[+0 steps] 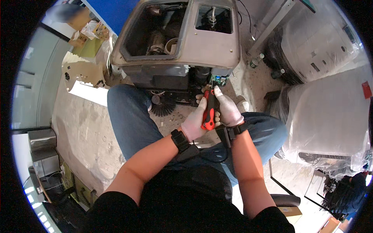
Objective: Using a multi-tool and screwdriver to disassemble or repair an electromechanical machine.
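Both my gloved hands are closed around a red-and-black power screwdriver [210, 110] held between my knees. My left hand [195, 121] wraps the handle from the left. My right hand [228, 110] grips it from the right, its thumb near the upper end. The tool points away from me, its front end close to a green circuit board [218, 80] at the machine's lower right edge. Whether the tip touches the board is too small to tell. The grey machine [210, 50] stands directly ahead, its top openings showing parts inside.
A round black brush [163, 108] is under the machine's front left. Plastic-wrapped units [326, 116] stand at right, with bottles [256, 61] on the floor near them. A cut panel [79, 72] lies at left. A blue panel [110, 13] rises behind the machine.
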Demonstrator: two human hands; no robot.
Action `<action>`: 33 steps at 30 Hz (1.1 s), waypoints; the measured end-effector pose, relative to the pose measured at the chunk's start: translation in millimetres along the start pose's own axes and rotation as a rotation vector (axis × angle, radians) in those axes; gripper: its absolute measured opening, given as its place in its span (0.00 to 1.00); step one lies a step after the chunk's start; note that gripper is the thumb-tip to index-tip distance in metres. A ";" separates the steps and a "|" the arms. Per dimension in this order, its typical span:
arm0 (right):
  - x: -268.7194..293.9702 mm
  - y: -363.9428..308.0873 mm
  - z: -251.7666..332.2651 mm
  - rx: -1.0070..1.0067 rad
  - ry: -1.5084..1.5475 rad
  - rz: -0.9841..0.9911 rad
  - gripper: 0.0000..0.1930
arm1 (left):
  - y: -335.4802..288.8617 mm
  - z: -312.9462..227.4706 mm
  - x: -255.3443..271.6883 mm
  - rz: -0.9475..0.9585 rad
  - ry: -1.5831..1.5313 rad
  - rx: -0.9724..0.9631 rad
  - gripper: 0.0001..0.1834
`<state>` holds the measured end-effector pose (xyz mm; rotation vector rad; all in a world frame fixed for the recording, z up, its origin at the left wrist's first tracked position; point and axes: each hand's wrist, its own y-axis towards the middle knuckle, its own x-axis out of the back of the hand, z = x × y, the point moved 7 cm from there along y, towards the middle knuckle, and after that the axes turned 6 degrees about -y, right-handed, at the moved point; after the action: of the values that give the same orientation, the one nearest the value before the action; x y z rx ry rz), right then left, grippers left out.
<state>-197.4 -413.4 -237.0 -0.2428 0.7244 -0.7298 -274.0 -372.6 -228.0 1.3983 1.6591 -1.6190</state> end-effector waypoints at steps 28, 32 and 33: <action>-14.0 -9.9 28.0 0.132 0.001 0.158 0.23 | 6.5 -13.1 19.1 -0.145 0.219 0.042 0.34; 10.2 2.2 16.2 0.141 -0.191 -0.044 0.22 | 2.2 -19.0 18.9 -0.311 0.439 -0.028 0.30; 17.3 5.4 15.0 0.172 -0.245 -0.079 0.22 | 3.9 -18.5 18.9 -0.309 0.440 -0.028 0.30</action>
<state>-175.5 -421.9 -237.3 -0.2000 0.4182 -0.8164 -272.1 -349.7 -241.8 1.6345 2.2324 -1.5062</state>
